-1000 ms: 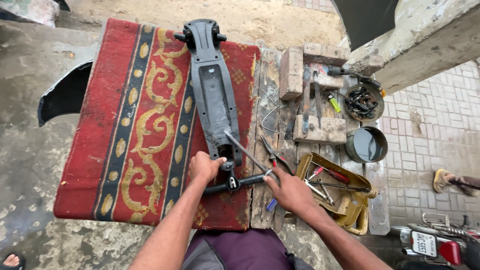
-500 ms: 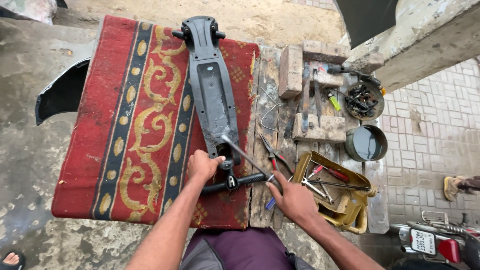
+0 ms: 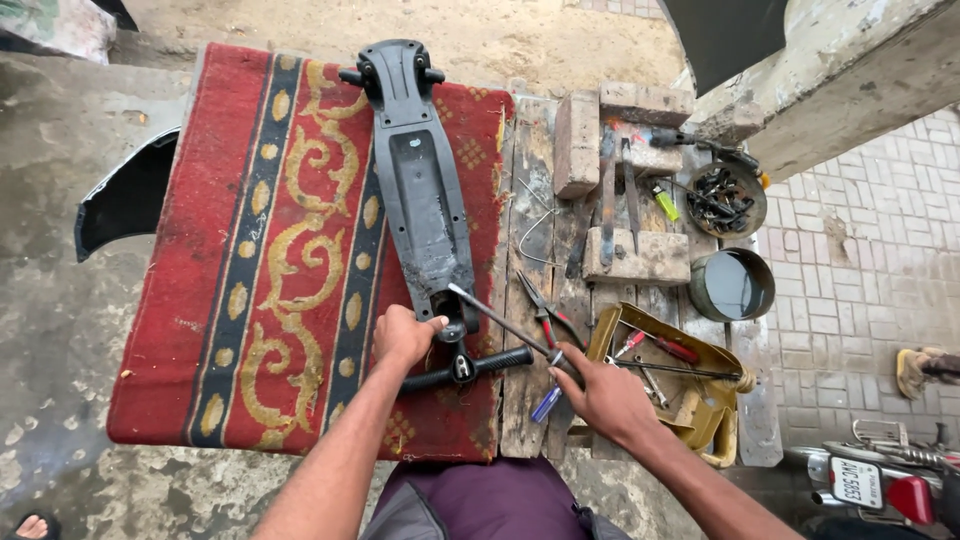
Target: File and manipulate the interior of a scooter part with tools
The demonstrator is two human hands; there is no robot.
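The left hand (image 3: pixel 405 337) is wrapping its fingers tight around the near end of a long black plastic scooter deck (image 3: pixel 420 190), its grip closed on the part just above the black handlebar (image 3: pixel 465 368), a round bar with soft rubber ends lying crosswise. The right hand (image 3: pixel 605 395) is closing its grip around the handle of a thin metal screwdriver (image 3: pixel 500 320), whose shiny shaft is slanting up to the hole at the deck's near end. Just beside that hand, a dented yellow metal tray (image 3: pixel 720 410) is holding tools with red handles. The scooter deck is lying flat and bottom-up on a red woven rug (image 3: pixel 250 260) with gold curly patterns, stretching away from the person. The rug is covering a rough surface (image 3: pixel 530 400) of old grey wooden planks. Pliers (image 3: pixel 545 312) are resting on the planks near the screwdriver. Farther off, chunky worn bricks (image 3: pixel 580 145) are sitting beside a round metal tin (image 3: pixel 732 285) of dark liquid and a round bowl (image 3: pixel 728 198) of small black metal bits.
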